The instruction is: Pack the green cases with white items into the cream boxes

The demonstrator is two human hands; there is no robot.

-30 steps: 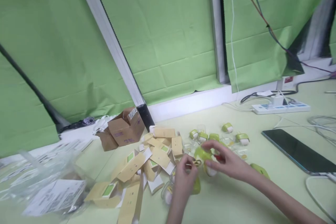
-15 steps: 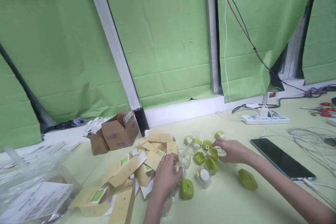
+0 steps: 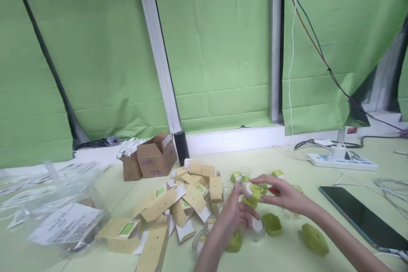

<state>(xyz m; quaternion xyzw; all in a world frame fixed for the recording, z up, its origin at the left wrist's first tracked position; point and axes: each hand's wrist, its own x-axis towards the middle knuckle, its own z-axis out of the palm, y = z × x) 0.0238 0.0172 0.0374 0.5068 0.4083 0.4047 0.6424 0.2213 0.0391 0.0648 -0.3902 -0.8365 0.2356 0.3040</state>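
A small green case with a round white part (image 3: 250, 191) is between my two hands, above the table. The fingers of my right hand (image 3: 282, 195) are closed on its green side, and a slim red-handled tool (image 3: 273, 190) shows in the same hand, its kind unclear. My left hand (image 3: 229, 216) is close in from the left, fingers apart, one fingertip by the white part. Beneath and around the hands lie a green shell (image 3: 272, 224), a clear cup with a white round piece (image 3: 257, 227), and another green shell (image 3: 235, 242) partly hidden by my left hand.
Opened yellow cartons (image 3: 174, 206) are heaped on the left. Behind them stand a brown cardboard box (image 3: 157, 157) and a black cylinder (image 3: 181, 146). A plastic bag (image 3: 68, 216) lies far left. To the right are a green case (image 3: 315, 239), a phone (image 3: 363, 216) and a power strip (image 3: 342, 161).
My right hand has come toward the left with the green-and-white case in it. My left hand has moved right, from the clear cups to the case. The view has turned left.
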